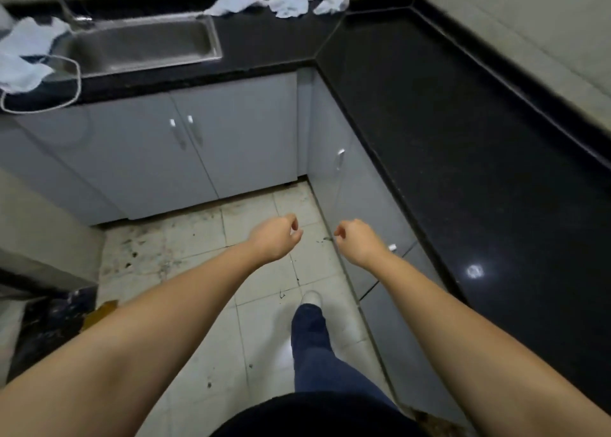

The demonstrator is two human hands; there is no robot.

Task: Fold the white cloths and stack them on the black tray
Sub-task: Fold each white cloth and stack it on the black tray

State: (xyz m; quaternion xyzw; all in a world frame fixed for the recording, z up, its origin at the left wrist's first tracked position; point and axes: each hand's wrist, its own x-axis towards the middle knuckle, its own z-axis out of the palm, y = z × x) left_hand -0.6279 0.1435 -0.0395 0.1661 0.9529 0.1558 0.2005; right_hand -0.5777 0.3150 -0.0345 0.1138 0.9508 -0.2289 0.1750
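Both forearms extend over the floor; left hand (pixel 276 238) and right hand (pixel 358 240) hang loosely curled, holding nothing. No folding appears done: crumpled white cloths (pixel 291 0) lie at the worktop's (pixel 463 122) far corner, more cloths (pixel 24 56) at its left edge beside the sink (pixel 139 45). No black tray can be identified. Nothing obstructs the far-corner cloths.

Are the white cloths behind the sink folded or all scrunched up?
Scrunched up, not folded. The white cloths lie crumpled and twisted in loose heaps on the black counter.
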